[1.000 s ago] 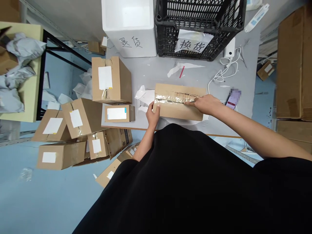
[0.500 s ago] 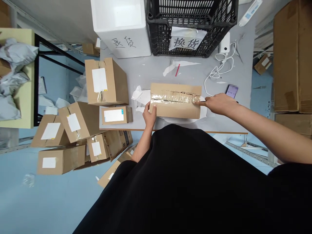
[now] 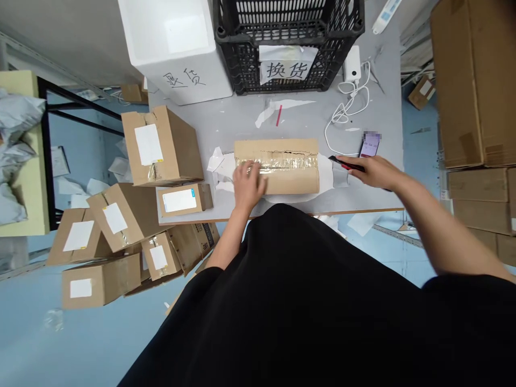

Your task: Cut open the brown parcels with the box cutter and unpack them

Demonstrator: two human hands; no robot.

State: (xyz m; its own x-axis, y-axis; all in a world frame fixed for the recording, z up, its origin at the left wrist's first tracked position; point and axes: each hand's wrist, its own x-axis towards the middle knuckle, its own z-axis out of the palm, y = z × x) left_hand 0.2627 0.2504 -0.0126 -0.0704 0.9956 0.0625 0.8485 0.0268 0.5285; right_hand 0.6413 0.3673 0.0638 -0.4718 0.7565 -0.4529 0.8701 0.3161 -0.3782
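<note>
Head view: the box lies on white paper at the table's near edge.
Left hand: over the box's left end, blurred; I cannot tell whether it grips.
Right hand: closed around a cutter, just right of the box, apart from the left hand.
Tape: appears at least partly slit along the seam; how far, I cannot tell.
Flaps: lie shut, contents hidden; lifting them seems not yet done.
</note>
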